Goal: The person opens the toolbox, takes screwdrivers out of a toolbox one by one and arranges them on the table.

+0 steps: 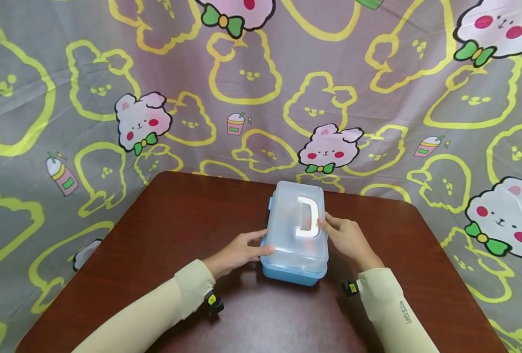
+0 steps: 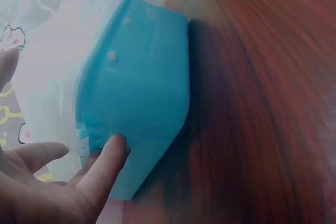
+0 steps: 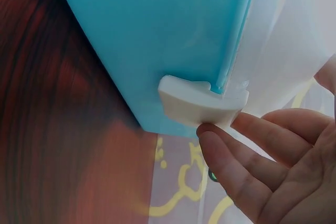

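Note:
On the table stands a plastic storage box (image 1: 294,274) with a light blue base, a cloudy clear lid (image 1: 294,193) and a white carrying handle (image 1: 314,220) lying folded on top. The lid sits down on the base. My left hand (image 1: 240,251) is at its left side, thumb over the lid's edge, with nearly straight fingers (image 2: 107,169) touching the blue wall by a hinge. At the opposite side my right hand (image 1: 347,238) has its thumb on the lid near the handle. Its bent fingertips (image 3: 210,135) hook the lower edge of a white latch (image 3: 197,100).
The dark reddish wooden table (image 1: 190,211) extends around the box, its rounded far corners meeting a hanging cloth (image 1: 261,117) printed with cartoon rabbits. Small black devices with yellow marks sit at the left wrist (image 1: 214,301) and the right wrist (image 1: 350,288).

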Demonstrator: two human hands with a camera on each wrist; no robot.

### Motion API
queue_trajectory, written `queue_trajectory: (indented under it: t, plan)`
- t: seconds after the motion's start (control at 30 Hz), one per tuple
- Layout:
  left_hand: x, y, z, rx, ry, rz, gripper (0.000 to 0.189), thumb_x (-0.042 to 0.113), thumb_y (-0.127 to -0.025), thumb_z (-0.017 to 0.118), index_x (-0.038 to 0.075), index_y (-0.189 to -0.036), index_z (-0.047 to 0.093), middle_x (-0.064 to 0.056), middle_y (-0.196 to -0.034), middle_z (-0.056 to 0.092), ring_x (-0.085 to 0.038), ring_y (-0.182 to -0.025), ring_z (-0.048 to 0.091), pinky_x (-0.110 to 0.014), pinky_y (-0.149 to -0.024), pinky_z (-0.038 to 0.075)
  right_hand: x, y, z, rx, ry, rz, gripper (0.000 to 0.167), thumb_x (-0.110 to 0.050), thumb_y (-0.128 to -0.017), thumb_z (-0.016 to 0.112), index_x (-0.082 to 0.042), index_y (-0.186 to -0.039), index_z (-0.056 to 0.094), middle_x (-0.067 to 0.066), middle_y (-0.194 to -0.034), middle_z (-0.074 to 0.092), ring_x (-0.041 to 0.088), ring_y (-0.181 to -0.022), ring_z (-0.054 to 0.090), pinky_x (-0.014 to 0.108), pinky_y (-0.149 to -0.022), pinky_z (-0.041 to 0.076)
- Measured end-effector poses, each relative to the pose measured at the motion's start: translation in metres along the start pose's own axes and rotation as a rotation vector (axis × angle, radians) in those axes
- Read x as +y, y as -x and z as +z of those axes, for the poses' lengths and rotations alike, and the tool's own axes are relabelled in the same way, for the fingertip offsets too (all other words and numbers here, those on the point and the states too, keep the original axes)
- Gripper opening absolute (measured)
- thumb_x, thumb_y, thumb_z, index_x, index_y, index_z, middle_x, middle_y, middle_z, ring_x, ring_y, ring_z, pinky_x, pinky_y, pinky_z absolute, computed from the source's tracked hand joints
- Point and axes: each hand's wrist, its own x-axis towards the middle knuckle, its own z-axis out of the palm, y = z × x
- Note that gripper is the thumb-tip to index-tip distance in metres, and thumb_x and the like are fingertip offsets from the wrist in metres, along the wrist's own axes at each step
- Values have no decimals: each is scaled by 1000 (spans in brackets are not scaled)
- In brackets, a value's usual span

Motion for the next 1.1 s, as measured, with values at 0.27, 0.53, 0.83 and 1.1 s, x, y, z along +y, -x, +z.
queue_trajectory:
  t: [0.27, 0.53, 0.83, 1.1]
  plan:
    - [-5, 10, -15, 5, -8, -3, 76, 43, -83, 77, 15, -147, 45, -16, -134, 50, -23, -107, 62, -43, -87, 52, -14, 0, 10, -29, 5, -10, 85, -71, -91, 43, -8, -148, 39, 18, -145, 43, 36, -127, 49, 56, -97, 42]
    - [-8, 20, -31, 28, -30, -16, 72, 41, -84, 76, 16, -145, 47, -13, -134, 52, -25, -114, 57, -43, -87, 52, -30, -3, 21, -9, 33, -67, 81, -67, -93, 43, -6, -146, 43, 17, -140, 48, 32, -123, 53, 54, -97, 43]
    - [-9, 31, -45, 30, -35, -20, 71, 37, -85, 77, 15, -145, 48, -14, -135, 51, -25, -111, 59, -42, -87, 52, -42, -3, 33, 14, 35, -92, 78, -65, -94, 45, -6, -144, 45, 15, -139, 50, 28, -119, 56, 51, -93, 47]
    - [-11, 42, -61, 27, -83, -21, 69, 37, -85, 76, 15, -145, 49, -13, -134, 54, -26, -111, 58, -42, -86, 53, -55, -5, 46, 40, 70, -151, 77, -64, -95, 42, -4, -143, 46, 16, -124, 63, 22, -103, 63, 43, -79, 51]
